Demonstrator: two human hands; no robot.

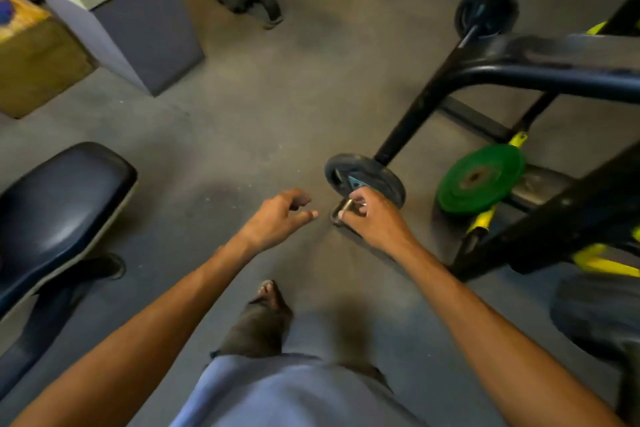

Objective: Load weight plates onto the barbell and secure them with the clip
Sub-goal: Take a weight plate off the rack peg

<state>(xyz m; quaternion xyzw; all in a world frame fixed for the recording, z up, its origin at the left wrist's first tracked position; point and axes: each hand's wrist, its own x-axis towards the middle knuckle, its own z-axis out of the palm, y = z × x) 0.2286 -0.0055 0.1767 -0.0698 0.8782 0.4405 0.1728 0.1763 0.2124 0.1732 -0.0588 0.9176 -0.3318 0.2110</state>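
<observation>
Both hands matter here: our right hand (375,218) pinches the clip (343,211) beside the plate (363,177), our left hand (280,215) hangs open, so a slipped pinch drops it.

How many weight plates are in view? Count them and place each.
3: a black plate by the right hand, a green plate on the rack at right, another black plate far back. More may be hidden.
</observation>
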